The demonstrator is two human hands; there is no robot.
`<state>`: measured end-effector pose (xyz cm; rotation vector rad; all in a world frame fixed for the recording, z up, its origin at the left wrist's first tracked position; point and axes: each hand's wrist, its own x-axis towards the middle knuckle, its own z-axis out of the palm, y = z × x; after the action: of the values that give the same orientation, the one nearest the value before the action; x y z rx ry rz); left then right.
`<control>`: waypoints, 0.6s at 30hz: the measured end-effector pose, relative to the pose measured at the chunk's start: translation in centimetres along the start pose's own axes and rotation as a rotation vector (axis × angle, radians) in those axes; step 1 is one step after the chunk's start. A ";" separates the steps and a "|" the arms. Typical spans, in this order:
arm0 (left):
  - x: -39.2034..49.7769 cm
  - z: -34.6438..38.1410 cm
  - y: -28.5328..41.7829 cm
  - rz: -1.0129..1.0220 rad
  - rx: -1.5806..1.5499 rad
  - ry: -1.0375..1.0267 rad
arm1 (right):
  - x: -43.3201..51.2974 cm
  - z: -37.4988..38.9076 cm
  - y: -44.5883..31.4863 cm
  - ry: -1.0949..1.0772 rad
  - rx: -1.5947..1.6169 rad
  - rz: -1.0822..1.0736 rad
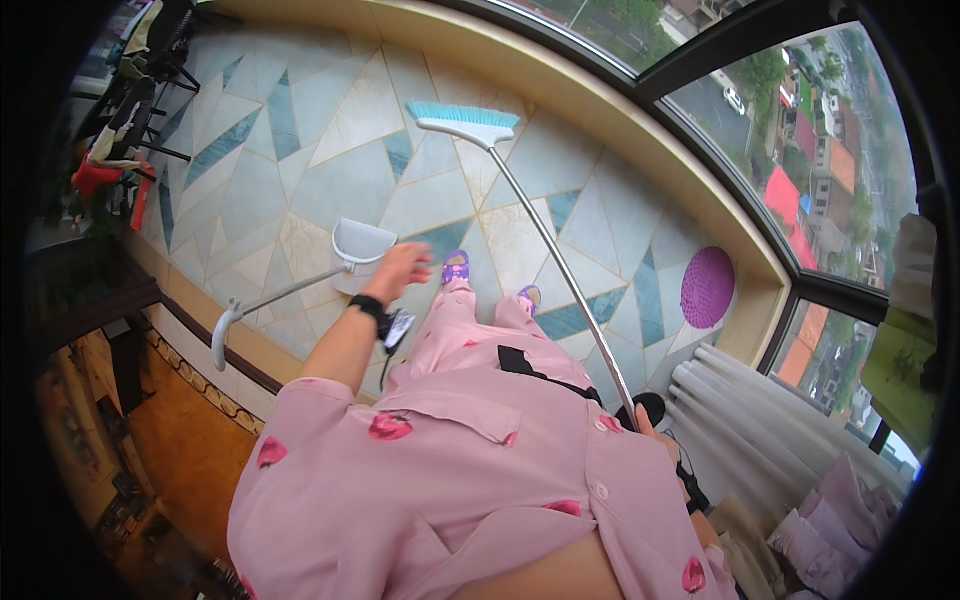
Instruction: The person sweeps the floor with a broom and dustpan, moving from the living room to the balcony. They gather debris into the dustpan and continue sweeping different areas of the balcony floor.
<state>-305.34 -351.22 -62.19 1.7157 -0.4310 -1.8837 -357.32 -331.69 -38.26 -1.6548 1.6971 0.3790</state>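
My right hand [654,435] is closed around the metal handle of a broom, partly hidden by my pink shirt. The broom's head [466,126], with turquoise bristles, lies at the far end on the tiled floor. My left hand [402,271], slightly blurred, hovers with fingers apart and holds nothing. Beside it, to the left, a grey-white long-handled dustpan [363,241] rests on the floor, its handle [291,293] slanting towards the lower left and ending in a curved grip. A black band with a device hangs at my left wrist.
A purple round mat [707,288] is near the right wall. Windows [750,135] run along the upper right above a low ledge. White curtain [735,405] and cloth are at the lower right. Black racks with a red object [97,177] stand at the upper left; a raised sill borders the floor.
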 end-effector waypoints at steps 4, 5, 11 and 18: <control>3.5 11.1 5.6 -0.112 -0.061 -0.235 | -3.0 -1.6 1.3 0.098 -0.123 -0.132; 3.8 12.9 6.5 -0.117 -0.100 -0.263 | -3.7 -2.0 1.6 0.100 -0.134 -0.134; 4.3 17.9 9.3 -0.032 -0.280 -0.423 | -6.5 -0.9 3.9 0.221 -0.164 -0.169; 1.8 21.8 10.2 0.085 -0.297 -0.504 | 0.9 -0.4 5.3 0.135 -0.114 0.098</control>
<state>-324.94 -363.12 -54.83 1.0105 -0.3783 -2.1825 -362.42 -331.93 -39.98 -1.7159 1.8924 0.4262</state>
